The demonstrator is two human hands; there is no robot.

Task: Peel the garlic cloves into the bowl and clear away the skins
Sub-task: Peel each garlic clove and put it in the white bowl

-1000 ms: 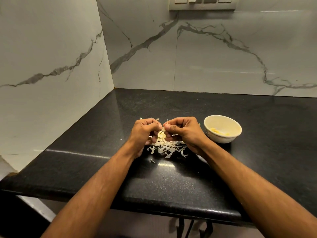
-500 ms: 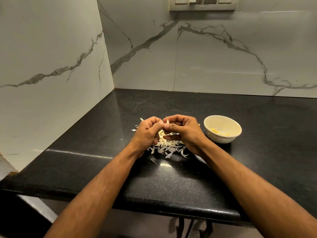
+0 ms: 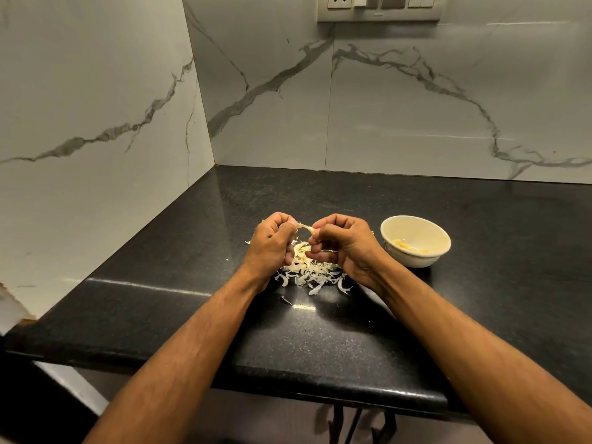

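Note:
Both hands hover just above a heap of pale garlic skins [image 3: 309, 272] on the black counter. My left hand [image 3: 272, 243] and my right hand [image 3: 344, 243] each pinch one end of a garlic clove [image 3: 305, 228], which stretches between them with its skin partly pulled off. To the right stands a cream bowl [image 3: 440, 249] with a few yellowish peeled cloves [image 3: 403, 245] lying in its bottom.
The black stone counter [image 3: 336, 341] fills a corner between marble-look walls. Stray skin flakes [image 3: 286, 300] lie in front of the heap. A switch and socket panel [image 3: 381, 8] sits high on the back wall. The counter's front edge runs close to me.
My hands have drawn slightly apart, and a strip of skin now stretches between them where the fingertips had been pressed together over the clove.

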